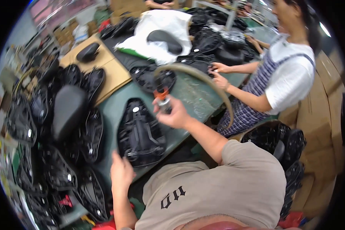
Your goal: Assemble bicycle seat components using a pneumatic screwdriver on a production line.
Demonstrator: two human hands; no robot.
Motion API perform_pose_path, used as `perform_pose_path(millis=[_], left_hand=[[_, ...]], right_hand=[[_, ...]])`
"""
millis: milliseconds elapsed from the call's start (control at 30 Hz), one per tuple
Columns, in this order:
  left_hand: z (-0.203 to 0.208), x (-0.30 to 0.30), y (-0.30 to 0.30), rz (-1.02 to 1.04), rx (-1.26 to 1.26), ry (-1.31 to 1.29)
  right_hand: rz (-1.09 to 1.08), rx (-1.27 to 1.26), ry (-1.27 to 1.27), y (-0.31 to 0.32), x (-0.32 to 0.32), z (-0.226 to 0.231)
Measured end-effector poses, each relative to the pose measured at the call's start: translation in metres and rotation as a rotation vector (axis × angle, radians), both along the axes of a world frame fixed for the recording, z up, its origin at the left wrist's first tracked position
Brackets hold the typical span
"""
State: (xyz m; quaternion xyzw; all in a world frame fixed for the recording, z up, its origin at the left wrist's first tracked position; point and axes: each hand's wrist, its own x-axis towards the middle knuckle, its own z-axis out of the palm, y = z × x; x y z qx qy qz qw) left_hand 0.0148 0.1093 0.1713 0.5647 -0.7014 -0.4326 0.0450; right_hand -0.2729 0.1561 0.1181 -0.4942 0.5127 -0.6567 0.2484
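A black vehicle seat (140,132) lies underside up on the green table (193,90), its ribbed plastic base showing. My right hand (172,113) is closed around a silver air tool (163,100) with an orange collar, held above the far right side of that seat. A thick tan hose (203,74) arches near the tool and bends down to the right. At the seat's near left edge is my left hand (121,171), its fingers stretched out and slightly blurred, with nothing seen in it. Whether it touches the seat, I cannot tell.
Several black seats (69,109) are piled on the left. Beyond them lie cardboard sheets (113,71) and a white sack (163,21). At the right, a co-worker (280,76) handles black parts across the table. More seats (270,140) and cardboard boxes (320,111) stand behind my right side.
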Motion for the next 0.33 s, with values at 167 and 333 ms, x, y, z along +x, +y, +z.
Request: perform_pose_path(millis=[167, 333], left_hand=[[-0.001, 0.041, -0.006, -0.302, -0.812, 0.094], [0.125, 0.009, 0.004, -0.191, -1.144, 1.009]], right_hand=[[0.014, 0.04, -0.16, -0.01, -0.006, 0.002], [-0.005, 0.018, -0.175, -0.005, -0.019, -0.003]])
